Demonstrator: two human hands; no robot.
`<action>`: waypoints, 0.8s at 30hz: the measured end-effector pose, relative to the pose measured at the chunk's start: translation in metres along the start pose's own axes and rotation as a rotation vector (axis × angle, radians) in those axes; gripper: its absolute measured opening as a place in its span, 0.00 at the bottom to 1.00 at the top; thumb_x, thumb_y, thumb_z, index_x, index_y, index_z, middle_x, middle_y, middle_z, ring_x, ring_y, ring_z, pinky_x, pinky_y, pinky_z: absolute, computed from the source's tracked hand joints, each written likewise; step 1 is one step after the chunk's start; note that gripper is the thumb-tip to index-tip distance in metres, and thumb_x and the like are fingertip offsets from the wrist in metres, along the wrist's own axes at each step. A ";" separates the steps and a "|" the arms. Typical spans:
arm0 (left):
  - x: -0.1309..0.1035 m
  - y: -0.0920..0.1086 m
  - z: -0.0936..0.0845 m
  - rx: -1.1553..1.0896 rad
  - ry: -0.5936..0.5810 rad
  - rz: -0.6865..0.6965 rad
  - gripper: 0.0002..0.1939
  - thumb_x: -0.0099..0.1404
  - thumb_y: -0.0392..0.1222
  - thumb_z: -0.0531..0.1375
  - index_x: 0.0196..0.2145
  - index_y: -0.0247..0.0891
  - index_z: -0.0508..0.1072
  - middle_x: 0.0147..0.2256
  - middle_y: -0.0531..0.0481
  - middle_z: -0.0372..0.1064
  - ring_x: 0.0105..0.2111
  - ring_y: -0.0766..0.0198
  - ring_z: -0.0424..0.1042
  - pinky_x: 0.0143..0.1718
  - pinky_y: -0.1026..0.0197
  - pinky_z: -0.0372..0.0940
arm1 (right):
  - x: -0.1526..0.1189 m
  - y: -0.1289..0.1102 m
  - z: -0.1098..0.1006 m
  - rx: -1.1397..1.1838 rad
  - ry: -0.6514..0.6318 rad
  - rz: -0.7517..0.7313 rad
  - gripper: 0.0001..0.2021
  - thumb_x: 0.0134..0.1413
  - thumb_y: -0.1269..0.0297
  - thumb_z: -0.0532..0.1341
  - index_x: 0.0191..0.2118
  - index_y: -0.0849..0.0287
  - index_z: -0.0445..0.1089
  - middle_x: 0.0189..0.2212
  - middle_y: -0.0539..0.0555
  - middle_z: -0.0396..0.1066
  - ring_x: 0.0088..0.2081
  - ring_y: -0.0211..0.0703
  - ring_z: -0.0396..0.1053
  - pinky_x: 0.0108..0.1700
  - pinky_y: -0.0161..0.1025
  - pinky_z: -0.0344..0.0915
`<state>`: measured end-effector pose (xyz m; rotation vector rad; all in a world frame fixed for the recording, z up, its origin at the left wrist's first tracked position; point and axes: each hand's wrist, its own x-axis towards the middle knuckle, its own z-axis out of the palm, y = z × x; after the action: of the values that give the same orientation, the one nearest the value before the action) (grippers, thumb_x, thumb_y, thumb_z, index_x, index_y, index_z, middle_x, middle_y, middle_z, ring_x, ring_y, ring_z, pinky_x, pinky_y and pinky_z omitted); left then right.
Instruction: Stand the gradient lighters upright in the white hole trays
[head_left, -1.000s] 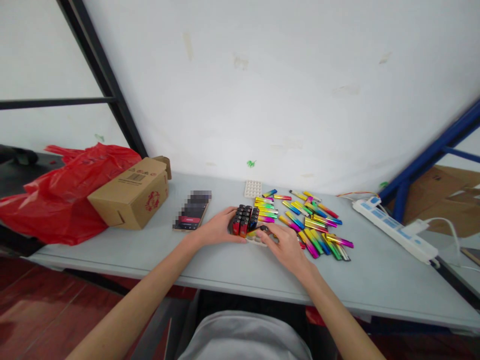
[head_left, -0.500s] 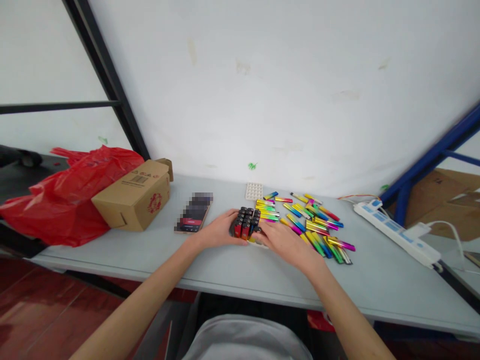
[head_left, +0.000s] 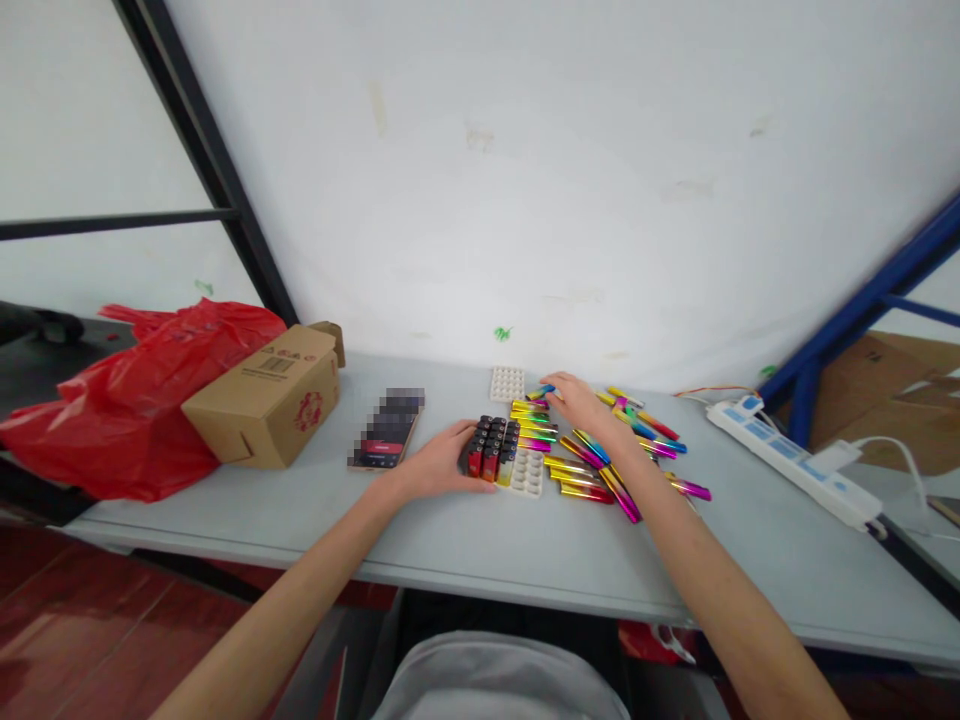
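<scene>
Off the tray (head_left: 540, 476), our right hand (head_left: 553, 391) reaches a far lighter (head_left: 536, 394)!
Slots (head_left: 529, 470) uncovered; left hand (head_left: 435, 462) grasps upright lighters (head_left: 491, 445), right's grip we can't tell.

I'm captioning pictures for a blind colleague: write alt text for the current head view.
A person's left hand cups upright lighters in a white tray, while the right hand reaches a blue-and-yellow lighter farther back. Loose lighters lie to the right; a phone, box and red bag to the left.
</scene>
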<state>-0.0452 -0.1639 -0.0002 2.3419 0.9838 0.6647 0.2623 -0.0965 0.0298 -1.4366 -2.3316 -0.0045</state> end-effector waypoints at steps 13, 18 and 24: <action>0.000 -0.002 0.003 0.037 0.046 0.033 0.45 0.54 0.62 0.74 0.63 0.41 0.68 0.62 0.39 0.67 0.63 0.44 0.68 0.68 0.44 0.61 | 0.006 0.026 0.012 0.049 -0.019 -0.013 0.10 0.64 0.71 0.62 0.48 0.62 0.77 0.44 0.61 0.76 0.49 0.49 0.74 0.56 0.44 0.67; -0.001 -0.005 0.007 0.088 0.058 -0.001 0.47 0.55 0.64 0.73 0.64 0.38 0.67 0.64 0.35 0.64 0.64 0.41 0.67 0.69 0.41 0.60 | -0.014 0.011 0.001 0.556 0.299 0.207 0.15 0.65 0.60 0.61 0.54 0.59 0.74 0.43 0.57 0.73 0.35 0.42 0.75 0.43 0.42 0.72; 0.001 -0.002 0.005 0.113 0.073 -0.007 0.44 0.56 0.64 0.72 0.63 0.39 0.68 0.62 0.37 0.66 0.63 0.42 0.67 0.69 0.42 0.60 | -0.033 -0.027 0.002 1.288 0.466 0.445 0.25 0.42 0.48 0.76 0.44 0.57 0.77 0.33 0.50 0.73 0.32 0.39 0.69 0.35 0.37 0.68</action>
<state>-0.0420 -0.1635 -0.0051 2.4253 1.0878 0.7138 0.2516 -0.1370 0.0223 -1.0025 -1.0992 0.9654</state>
